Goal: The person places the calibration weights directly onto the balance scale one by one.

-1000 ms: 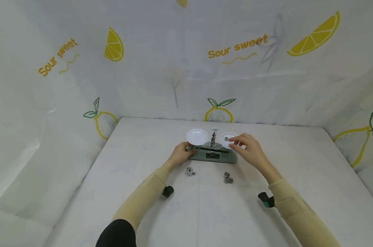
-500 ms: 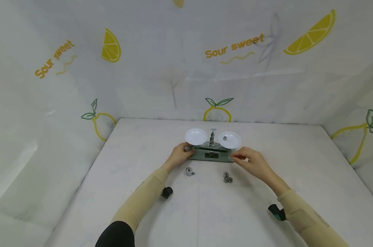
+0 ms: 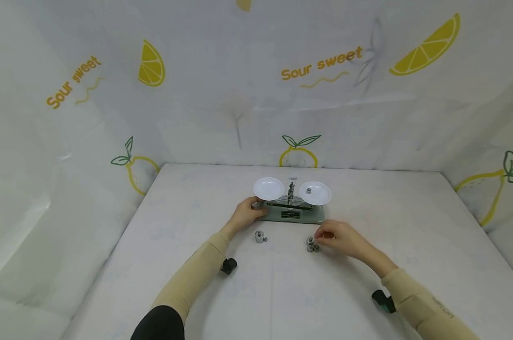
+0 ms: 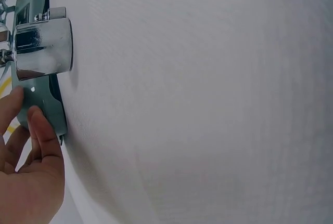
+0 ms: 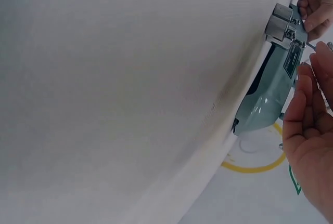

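A green balance scale (image 3: 291,215) with two white pans stands toward the back of the table. My left hand (image 3: 245,213) grips the left end of its base, thumb in front; the left wrist view shows the fingertips on the green casing (image 4: 39,99). One small metal weight (image 3: 309,191) sits in the right pan (image 3: 320,194), while the left pan (image 3: 269,189) bears nothing. My right hand (image 3: 340,238) hovers beside a cluster of metal weights (image 3: 310,242), fingertips close to them, loosely bent and holding nothing. In the right wrist view, weights (image 5: 280,25) appear past the fingertips.
A larger metal weight (image 3: 259,237) with a tiny one (image 3: 265,239) beside it stands in front of the scale, left of the cluster. The white table (image 3: 239,302) meets a lemon-printed sheet (image 3: 205,113) behind.
My right hand has drawn back from the right pan, leaving the small weight in it, and has come down toward the weights in front. My left hand has stayed at the base.
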`<state>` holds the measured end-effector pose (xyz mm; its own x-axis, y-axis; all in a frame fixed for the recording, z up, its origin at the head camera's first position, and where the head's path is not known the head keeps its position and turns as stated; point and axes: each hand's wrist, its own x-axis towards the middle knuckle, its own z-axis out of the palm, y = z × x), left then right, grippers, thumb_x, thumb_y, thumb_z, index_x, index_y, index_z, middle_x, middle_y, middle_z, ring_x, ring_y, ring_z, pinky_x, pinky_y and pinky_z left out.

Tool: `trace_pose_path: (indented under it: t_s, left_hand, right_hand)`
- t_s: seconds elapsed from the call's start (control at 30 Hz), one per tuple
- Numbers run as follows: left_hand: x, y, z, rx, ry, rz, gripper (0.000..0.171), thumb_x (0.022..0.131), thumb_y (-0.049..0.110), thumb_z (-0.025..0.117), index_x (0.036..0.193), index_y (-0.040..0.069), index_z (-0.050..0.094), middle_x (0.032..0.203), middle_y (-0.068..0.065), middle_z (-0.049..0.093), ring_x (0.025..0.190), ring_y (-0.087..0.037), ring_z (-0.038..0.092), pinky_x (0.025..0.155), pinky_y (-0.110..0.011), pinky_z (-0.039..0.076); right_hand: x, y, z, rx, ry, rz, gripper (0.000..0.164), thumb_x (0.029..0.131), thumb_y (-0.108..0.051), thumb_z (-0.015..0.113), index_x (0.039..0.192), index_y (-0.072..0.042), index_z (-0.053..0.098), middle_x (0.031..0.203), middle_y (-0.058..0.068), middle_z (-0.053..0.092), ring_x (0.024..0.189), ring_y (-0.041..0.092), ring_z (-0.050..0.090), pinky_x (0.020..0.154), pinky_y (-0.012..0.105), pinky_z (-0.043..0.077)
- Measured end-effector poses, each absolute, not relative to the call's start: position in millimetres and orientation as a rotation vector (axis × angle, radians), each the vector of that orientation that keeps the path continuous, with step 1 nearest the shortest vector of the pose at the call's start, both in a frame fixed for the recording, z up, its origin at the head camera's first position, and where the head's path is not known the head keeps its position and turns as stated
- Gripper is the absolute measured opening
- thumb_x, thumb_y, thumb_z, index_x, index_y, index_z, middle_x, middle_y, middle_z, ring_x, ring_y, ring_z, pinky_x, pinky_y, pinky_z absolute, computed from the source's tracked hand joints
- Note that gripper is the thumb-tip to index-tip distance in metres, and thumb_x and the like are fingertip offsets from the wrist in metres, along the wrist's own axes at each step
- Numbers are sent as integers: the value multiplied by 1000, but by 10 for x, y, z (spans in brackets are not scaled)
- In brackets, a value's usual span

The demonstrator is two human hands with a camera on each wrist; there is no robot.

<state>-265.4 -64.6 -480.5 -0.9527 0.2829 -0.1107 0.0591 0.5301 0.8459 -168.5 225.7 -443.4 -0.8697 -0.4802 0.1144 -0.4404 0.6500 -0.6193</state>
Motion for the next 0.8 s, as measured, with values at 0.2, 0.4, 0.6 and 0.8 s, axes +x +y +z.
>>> trace_pose_path:
  t_s: [0.2,0.4,0.6,0.8]
  left_hand:
    - [-2643,-631,-4793,280,2531,1408,42,84,26,69,121,10,57,95,-8,61,68,-10,53,60,-20,45]
    - [-2639,-624,-4787,282,2531,1415,42,84,26,68,121,10,56,86,-6,60,64,-10,51,58,-20,43]
    - [-2624,-621,-4782,261,2522,1437,43,84,24,68,122,8,57,89,-5,60,66,-9,51,59,-20,44]
    - [-2620,-618,-4774,270,2529,1428,40,85,24,67,121,10,56,93,-8,60,66,-10,52,59,-20,44]
  right_hand:
    - [-1706,2253,-4471,-730,2693,-924,10,79,-14,72,85,-11,66,80,-4,63,70,0,47,61,19,43]
    - [-1728,2254,-4500,-717,2622,-884,17,77,-15,74,89,-8,65,79,-4,61,69,1,48,61,19,44]
    - [-1731,2246,-4515,-707,2615,-851,18,77,-13,73,91,-6,64,80,-4,63,70,0,50,63,19,46]
    - [-1728,2235,-4523,-743,2637,-826,17,78,-13,72,91,-5,63,81,-3,63,72,1,51,64,20,46]
